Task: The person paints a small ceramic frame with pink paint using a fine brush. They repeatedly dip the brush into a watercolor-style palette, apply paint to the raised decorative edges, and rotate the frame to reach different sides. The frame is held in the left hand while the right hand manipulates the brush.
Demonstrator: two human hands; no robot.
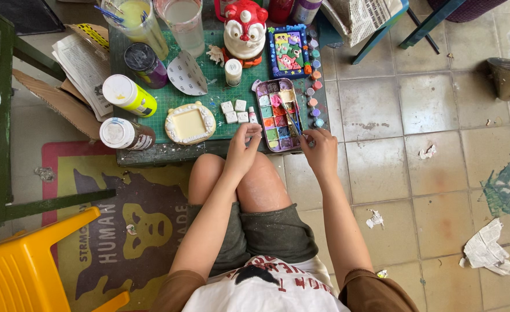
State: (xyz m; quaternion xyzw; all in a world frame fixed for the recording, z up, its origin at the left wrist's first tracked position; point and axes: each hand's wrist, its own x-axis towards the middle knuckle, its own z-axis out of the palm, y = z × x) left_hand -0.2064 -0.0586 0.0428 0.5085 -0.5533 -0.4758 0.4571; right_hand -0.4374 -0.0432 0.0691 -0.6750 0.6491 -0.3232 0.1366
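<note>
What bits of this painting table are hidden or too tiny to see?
All in the head view:
- Left hand: the small thing pinched in its fingers is too tiny to name.
- Right hand: its fingers hide the paintbrush handle's end.
- Paint palette: the brush tip is lost among the colours.
- Two cups: cut off by the top edge.
- Red-and-white figurine: only its top shows from above.

Thin paintbrush [292,120], angled over paint palette, bristle end on the wells, rectangular paint palette [279,114], multicoloured wells, flat on green mat at table edge, small white piece [254,128], just beside palette
</note>
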